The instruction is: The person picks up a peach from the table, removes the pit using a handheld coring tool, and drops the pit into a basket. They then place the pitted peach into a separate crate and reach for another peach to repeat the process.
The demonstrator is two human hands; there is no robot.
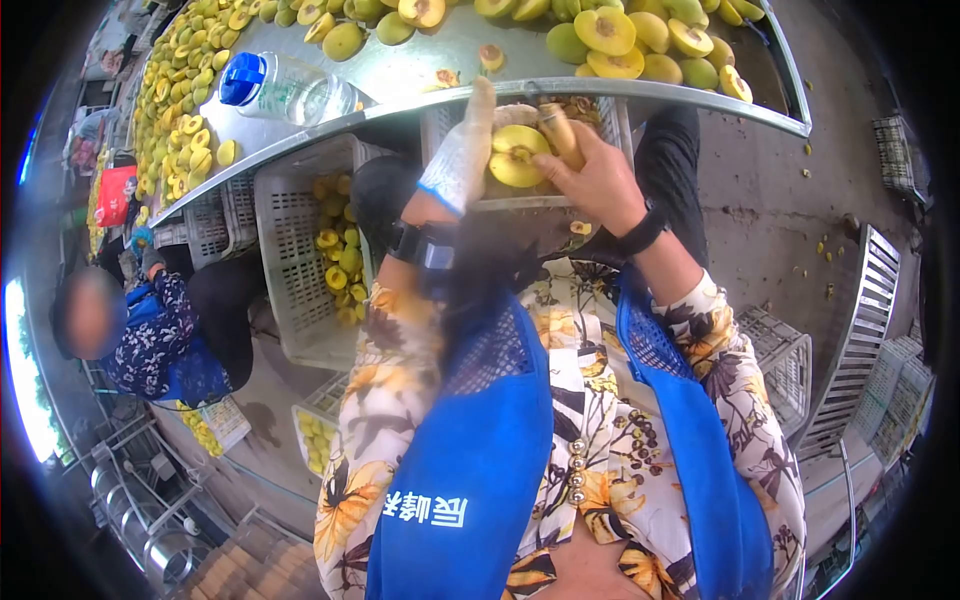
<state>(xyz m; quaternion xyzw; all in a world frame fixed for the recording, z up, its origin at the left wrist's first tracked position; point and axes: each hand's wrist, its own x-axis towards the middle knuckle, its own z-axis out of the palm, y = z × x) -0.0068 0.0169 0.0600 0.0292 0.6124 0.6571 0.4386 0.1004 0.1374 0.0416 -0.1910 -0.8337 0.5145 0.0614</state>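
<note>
My left hand [462, 160], in a white glove with a blue cuff edge, is wrapped round a halved yellow peach [514, 165]. The cut face points up toward me and a brownish hollow or pit shows in its middle. My bare right hand [602, 178] grips the wooden handle of a tool [560, 135], its thumb close against the peach. The tool's working end is hidden. Both hands are just in front of the table edge, above a pale plastic crate [530, 202] with brownish scraps partly visible inside.
A metal table [420, 65] bears many whole and halved peaches [640, 45] and a blue-capped clear bottle [300, 92] on its side. To the left stands a crate [285, 250] holding peach halves; beyond it sits another person [165, 335]. A slatted rack [860, 330] stands right.
</note>
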